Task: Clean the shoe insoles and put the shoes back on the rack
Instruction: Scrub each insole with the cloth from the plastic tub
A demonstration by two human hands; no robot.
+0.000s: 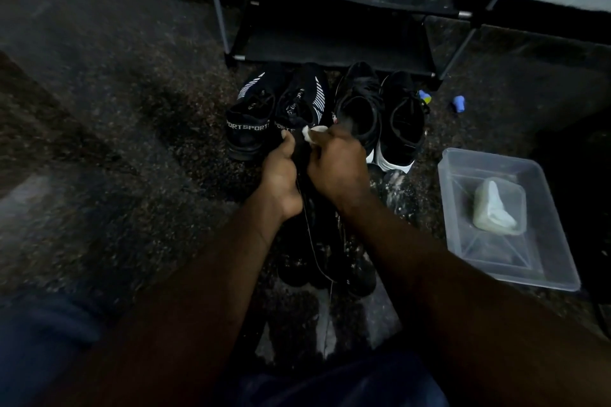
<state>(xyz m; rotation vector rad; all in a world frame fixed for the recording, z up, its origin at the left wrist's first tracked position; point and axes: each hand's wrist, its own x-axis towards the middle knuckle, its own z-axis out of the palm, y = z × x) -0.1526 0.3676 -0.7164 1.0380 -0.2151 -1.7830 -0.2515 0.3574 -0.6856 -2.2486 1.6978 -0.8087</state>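
Note:
My left hand (pixel 281 172) grips a dark insole (pixel 302 155) that stands between my two hands. My right hand (pixel 337 165) pinches a small white cloth (pixel 314 133) against the insole's top end. Just beyond my hands, two black knit shoes marked SPORT (pixel 254 116) stand side by side on the floor. To their right stand two black lace-up shoes with white soles (pixel 383 116). The black shoe rack (pixel 330 10) stands behind all the shoes, and the shelves I can see hold nothing. More dark insoles (pixel 330 261) lie on the floor under my forearms.
A clear plastic tray (pixel 562 274) sits on the floor at the right, with a pale bar of soap in a small clear dish (pixel 496 208) inside it. Small blue (pixel 459 103) and yellow-green (pixel 425 97) objects lie near the rack's right leg. The floor is dark speckled stone.

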